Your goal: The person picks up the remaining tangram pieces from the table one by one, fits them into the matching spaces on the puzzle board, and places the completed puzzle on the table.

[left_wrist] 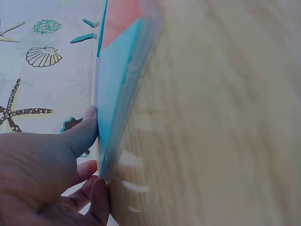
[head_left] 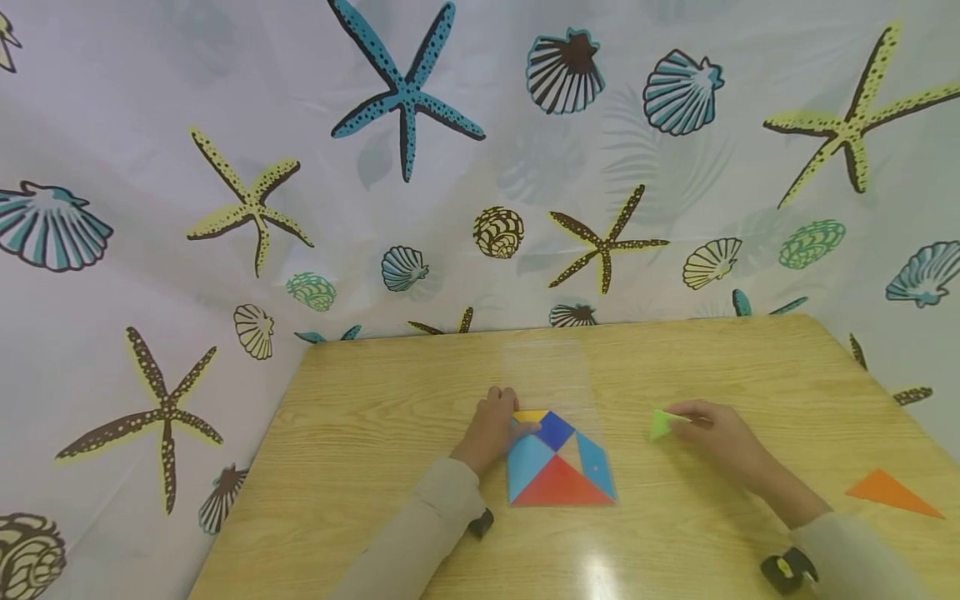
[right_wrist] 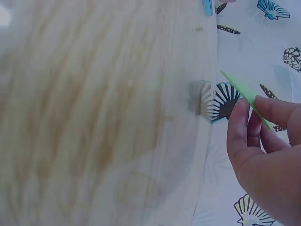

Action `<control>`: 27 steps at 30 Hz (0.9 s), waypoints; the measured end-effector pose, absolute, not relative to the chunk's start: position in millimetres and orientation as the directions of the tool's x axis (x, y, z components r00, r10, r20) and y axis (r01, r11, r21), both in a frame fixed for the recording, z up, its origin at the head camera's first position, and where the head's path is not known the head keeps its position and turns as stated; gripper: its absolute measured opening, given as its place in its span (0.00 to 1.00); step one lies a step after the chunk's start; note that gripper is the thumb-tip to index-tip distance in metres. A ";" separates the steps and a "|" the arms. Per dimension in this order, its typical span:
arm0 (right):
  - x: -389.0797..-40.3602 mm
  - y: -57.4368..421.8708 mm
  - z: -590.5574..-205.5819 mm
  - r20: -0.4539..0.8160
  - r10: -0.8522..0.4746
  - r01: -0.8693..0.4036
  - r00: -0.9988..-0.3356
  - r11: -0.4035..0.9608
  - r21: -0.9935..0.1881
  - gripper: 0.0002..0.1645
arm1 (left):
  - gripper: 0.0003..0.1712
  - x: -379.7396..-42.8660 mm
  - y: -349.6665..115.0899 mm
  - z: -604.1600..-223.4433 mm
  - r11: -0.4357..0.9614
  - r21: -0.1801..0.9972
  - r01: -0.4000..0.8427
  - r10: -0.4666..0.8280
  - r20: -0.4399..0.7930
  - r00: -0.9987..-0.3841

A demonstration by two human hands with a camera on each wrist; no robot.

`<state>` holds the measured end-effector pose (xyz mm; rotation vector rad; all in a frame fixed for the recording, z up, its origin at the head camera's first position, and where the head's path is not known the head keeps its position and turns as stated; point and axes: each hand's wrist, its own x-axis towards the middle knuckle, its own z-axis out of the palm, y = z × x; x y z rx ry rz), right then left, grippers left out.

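Note:
My left hand (head_left: 495, 425) grips the left side of a clear plastic tangram case (head_left: 562, 505). In the left wrist view its thumb lies on the face of the case and the fingers are at the edge. Inside are a red triangle (head_left: 562, 485), a light blue triangle (head_left: 528, 465), a dark blue square (head_left: 557, 431), a blue parallelogram (head_left: 596, 467) and a partly covered yellow-orange piece (head_left: 532, 415). To the right of the case, my right hand (head_left: 716, 433) pinches a light green tangram piece (right_wrist: 244, 92) between thumb and fingers, tilted above the table.
An orange triangle (head_left: 892, 493) lies on the wooden table (head_left: 375, 417) at the far right, beyond the right forearm. A clear plastic flap (head_left: 547, 367) extends from the case toward the back. A curtain (head_left: 465, 167) with shells and starfish hangs behind the table.

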<state>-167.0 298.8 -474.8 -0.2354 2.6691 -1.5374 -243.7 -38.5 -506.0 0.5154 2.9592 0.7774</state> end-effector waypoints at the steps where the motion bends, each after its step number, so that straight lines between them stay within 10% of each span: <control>1: -166.8 296.8 -475.0 0.034 -0.167 -0.113 -0.985 0.490 -0.865 0.23 | 0.25 -243.7 -38.4 -505.7 0.820 0.485 0.305 0.325 0.045 -0.945; 27: -177.1 229.3 -481.4 0.035 -0.257 -0.134 -0.966 0.377 -0.917 0.21 | 0.25 -244.9 -38.2 -508.1 0.818 0.486 0.309 0.328 0.048 -0.944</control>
